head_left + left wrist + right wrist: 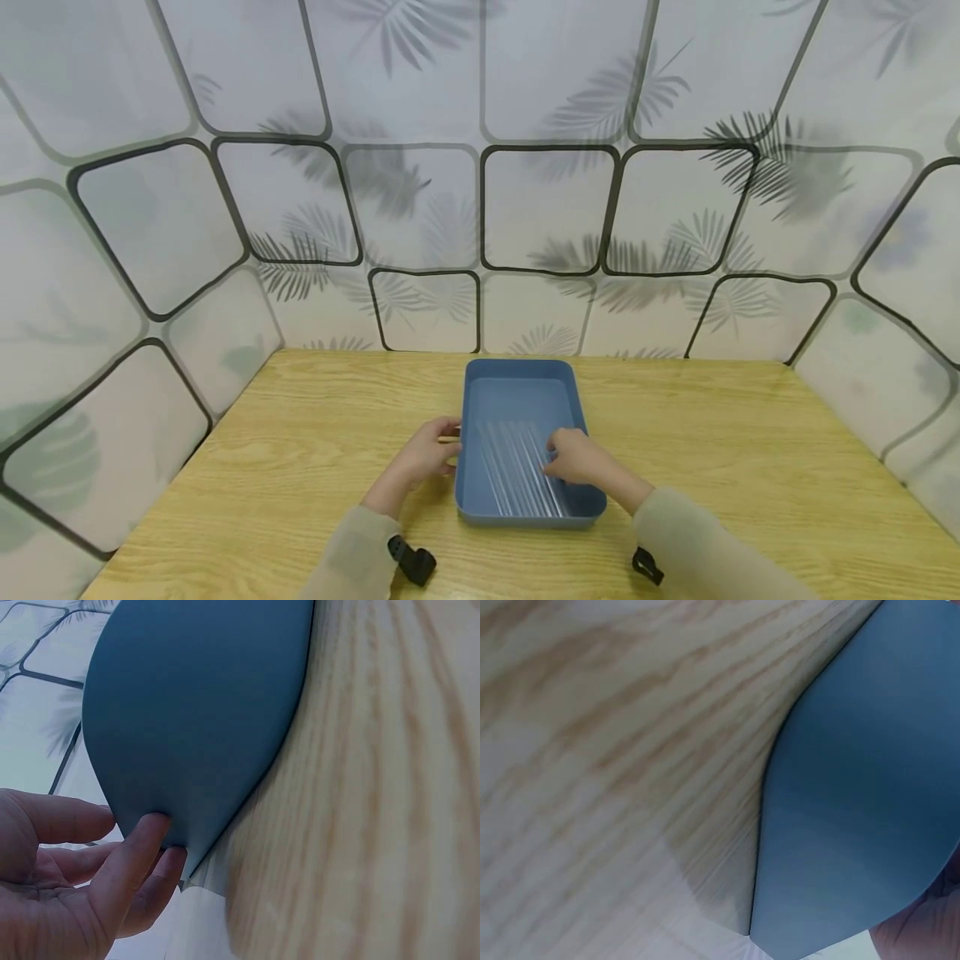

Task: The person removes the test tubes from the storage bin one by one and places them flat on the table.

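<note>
A blue rectangular tray (517, 398) stands on the table, and several clear, thin tube-like strips (517, 467) lie side by side in its near half. At its left side is my left hand (426, 457). In the left wrist view, fingertips (154, 829) of that hand touch the outside of the tray wall (202, 712), with the fingers spread and only loosely bent. My right hand (577, 457) reaches over the right wall, its bent fingers at the rightmost clear strips. Whether they pinch one is too small to tell. The right wrist view mostly shows the outer tray wall (855, 780), which hides the fingers.
The wood-grain table (337, 400) extends to both sides of the tray. Behind and beside it hangs a pale patterned covering (540, 208) with leaf prints. Black straps (412, 562) sit on both sleeved wrists.
</note>
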Available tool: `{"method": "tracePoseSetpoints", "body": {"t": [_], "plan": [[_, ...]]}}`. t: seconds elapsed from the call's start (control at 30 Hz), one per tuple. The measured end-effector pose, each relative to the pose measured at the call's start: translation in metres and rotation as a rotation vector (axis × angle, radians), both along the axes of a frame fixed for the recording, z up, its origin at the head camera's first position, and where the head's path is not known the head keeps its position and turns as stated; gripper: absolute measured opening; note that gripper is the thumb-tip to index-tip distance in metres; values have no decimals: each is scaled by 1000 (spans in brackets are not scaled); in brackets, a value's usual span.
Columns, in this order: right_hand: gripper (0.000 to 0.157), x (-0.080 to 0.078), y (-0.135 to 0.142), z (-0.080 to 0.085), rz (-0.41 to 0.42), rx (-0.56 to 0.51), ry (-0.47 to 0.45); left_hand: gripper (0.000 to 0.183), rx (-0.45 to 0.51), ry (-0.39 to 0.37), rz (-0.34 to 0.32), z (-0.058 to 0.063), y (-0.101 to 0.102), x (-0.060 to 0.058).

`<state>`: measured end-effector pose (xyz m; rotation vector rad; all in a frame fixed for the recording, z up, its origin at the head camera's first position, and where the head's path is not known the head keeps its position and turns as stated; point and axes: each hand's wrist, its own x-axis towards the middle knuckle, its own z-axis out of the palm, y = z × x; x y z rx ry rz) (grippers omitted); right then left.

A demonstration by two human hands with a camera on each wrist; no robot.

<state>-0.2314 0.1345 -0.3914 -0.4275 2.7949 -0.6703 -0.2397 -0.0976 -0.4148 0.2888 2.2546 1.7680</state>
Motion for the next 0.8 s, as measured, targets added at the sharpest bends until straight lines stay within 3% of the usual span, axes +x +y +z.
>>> {"method": "tracePoseSetpoints", "body": {"t": [0.23, 0.8], "plan": [[22, -6, 1, -5, -18, 14, 7, 43, -4, 0, 4, -1, 1, -2], [18, -13, -3, -8, -126, -39, -74, 43, 3, -7, 5, -1, 0, -2]]}}
